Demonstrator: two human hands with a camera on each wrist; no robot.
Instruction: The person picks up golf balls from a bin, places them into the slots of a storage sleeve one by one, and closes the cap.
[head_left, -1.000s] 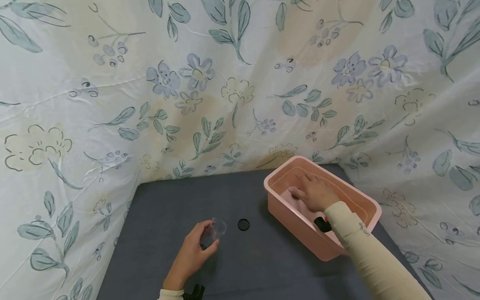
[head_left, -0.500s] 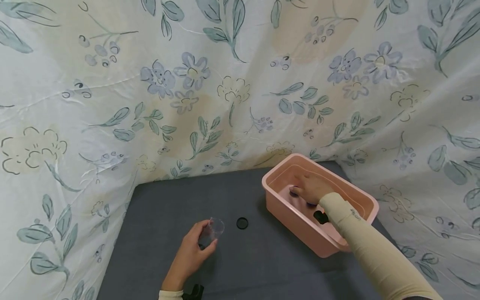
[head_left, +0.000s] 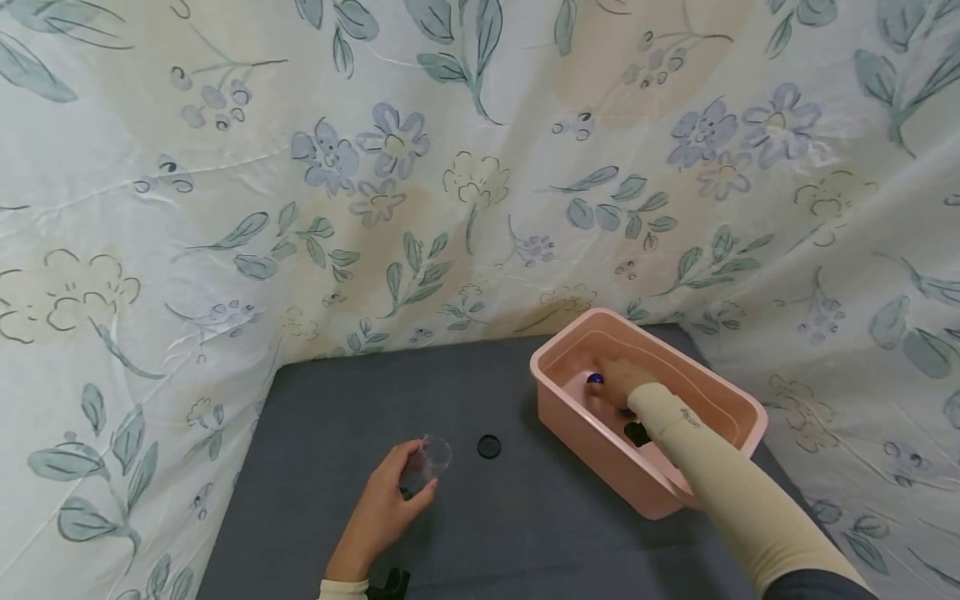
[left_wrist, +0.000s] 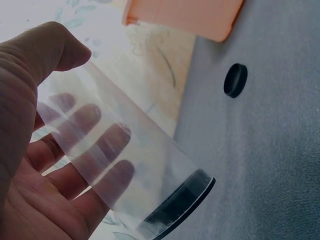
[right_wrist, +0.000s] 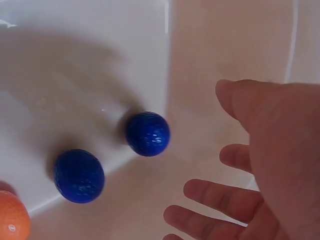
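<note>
My left hand (head_left: pixel 386 504) grips a clear plastic tube (left_wrist: pixel 155 150) between thumb and fingers. A black cap (left_wrist: pixel 182 202) closes the tube's lower end in the left wrist view, where the tube leans. On the table nearby lies a loose black round lid (head_left: pixel 489 447). My right hand (right_wrist: pixel 280 155) is inside the pink bin (head_left: pixel 600 462), its fingers spread and holding nothing. Beside it, at one end of the bin floor, sit a blue ball (right_wrist: pixel 148 133), a second blue ball (right_wrist: pixel 79 176) and a partly cut-off orange ball (right_wrist: pixel 12 220).
A dark grey cloth covers the table (head_left: pixel 360 408). Floral fabric (head_left: pixel 465 192) hangs behind it and along both sides. The bin stands at the table's right, with its walls rising around my right hand.
My right hand has turned and shifted within the bin, and a blue ball has come into sight beside it. The left hand keeps its hold on the tube in about the same place.
</note>
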